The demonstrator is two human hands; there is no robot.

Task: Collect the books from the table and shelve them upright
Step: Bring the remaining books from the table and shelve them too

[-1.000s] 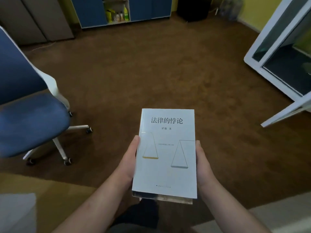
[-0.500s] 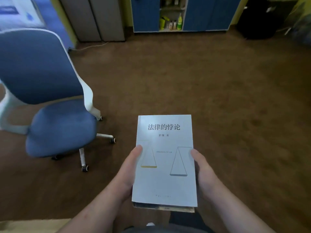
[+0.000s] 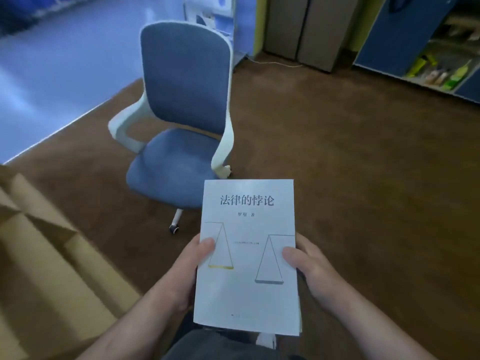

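Note:
A small stack of books [image 3: 246,289] lies flat in front of my waist, held by both hands. The top one has a white cover with dark Chinese title characters and two drawn scale pans. My left hand [image 3: 191,271] grips the stack's left edge, thumb on the cover. My right hand [image 3: 306,266] grips the right edge, thumb on the cover as well. Only a thin edge of the lower book shows at the bottom right. No table or bookshelf for the books is in view.
A blue office chair [image 3: 181,105] with a white frame stands on the brown carpet straight ahead. Cardboard boxes [image 3: 44,255] fill the lower left. Grey cabinet doors [image 3: 301,29] and a blue cabinet with an open shelf of bottles [image 3: 436,71] line the far wall.
My view has swung left: the chair moved from the left edge towards the middle, the glass door at right left the frame, and boxes appeared at left. Both hands keep the same hold.

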